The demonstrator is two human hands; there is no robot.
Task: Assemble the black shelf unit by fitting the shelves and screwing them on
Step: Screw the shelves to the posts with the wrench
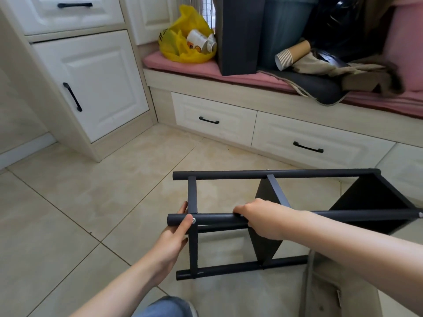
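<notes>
Head view: left grip (176,234) and right grip (263,219) curl around 1 pole (219,219) of the shelf unit (286,174).

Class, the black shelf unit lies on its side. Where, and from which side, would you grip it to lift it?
The near upper pole, from above: it lies level, round and slim enough to wrap. The left hand and right hand grip it.

Home: white cabinets (91,88), cushioned window seat (194,67).
</notes>
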